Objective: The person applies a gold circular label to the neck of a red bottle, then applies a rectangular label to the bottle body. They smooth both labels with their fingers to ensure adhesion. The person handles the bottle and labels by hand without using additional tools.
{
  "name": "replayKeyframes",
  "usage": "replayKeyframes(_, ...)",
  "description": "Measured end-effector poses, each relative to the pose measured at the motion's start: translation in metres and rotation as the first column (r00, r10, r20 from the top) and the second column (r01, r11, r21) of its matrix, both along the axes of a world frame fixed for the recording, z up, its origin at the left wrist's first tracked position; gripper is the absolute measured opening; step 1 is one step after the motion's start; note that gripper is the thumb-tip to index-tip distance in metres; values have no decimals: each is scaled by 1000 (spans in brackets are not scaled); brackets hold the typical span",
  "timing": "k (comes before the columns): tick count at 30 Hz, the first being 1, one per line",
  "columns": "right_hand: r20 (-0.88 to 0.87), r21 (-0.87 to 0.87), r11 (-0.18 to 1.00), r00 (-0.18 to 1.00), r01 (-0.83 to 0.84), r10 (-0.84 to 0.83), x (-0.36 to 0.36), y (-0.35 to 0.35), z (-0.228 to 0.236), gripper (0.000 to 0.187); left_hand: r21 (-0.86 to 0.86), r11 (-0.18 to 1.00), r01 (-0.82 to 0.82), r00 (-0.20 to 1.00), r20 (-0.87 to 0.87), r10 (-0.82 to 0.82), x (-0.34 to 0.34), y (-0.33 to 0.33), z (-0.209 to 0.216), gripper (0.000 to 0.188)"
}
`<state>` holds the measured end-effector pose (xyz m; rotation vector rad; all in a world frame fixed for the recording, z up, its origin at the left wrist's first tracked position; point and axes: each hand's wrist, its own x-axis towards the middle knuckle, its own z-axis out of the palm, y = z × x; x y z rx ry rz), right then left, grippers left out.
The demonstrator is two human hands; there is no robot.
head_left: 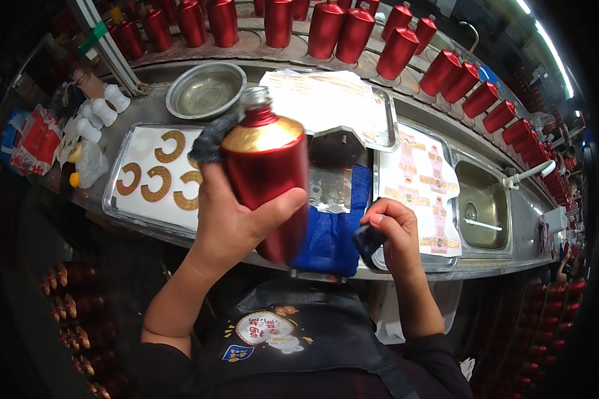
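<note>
Glossy bottle (pixel 266 173) risked slipping.
Over the table (pixel 150 108)'s near edge, our left hand (pixel 236 214) wrapped it; right hand (pixel 394 229) pinched a dark piece (pixel 367 243).

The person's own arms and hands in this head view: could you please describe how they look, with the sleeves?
The left sleeve and right sleeve are dark, ending near the elbows. Both forearms are bare, with no watch or bracelet showing. The right hand looks ungloved. Dark material hides part of the left hand; whether it is worn is unclear.
</note>
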<state>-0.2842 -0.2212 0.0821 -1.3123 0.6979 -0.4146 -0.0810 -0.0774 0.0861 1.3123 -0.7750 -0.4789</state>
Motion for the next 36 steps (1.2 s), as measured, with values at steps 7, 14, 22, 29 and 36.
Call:
replayKeyframes(7, -135, -225, 974, 991, -38, 7, -37, 5, -46, 58, 453, 817, 356, 933, -131, -334, -38, -65, -28, 94)
replayKeyframes(14, -107, -124, 992, 994, -29, 16, -23, -14, -68, 64, 557, 800, 220, 974, -89, -206, -31, -81, -35, 90)
replayKeyframes(22, -198, -97, 994, 980, -44, 24, -26, -31, -48, 56, 501, 858, -114, 969, 246, -15, 8, -87, -33, 78)
replayKeyframes(29, -165, -28, 995, 981, 97, -100, -30, -38, -50, 44, 490, 704, -515, 810, 547, 212, 185, -173, -78, 46)
replayKeyframes(36, -205, -38, 993, 971, 114, -119, -26, -35, -44, 42, 490, 723, -487, 845, 473, 249, 212, -199, -115, 44)
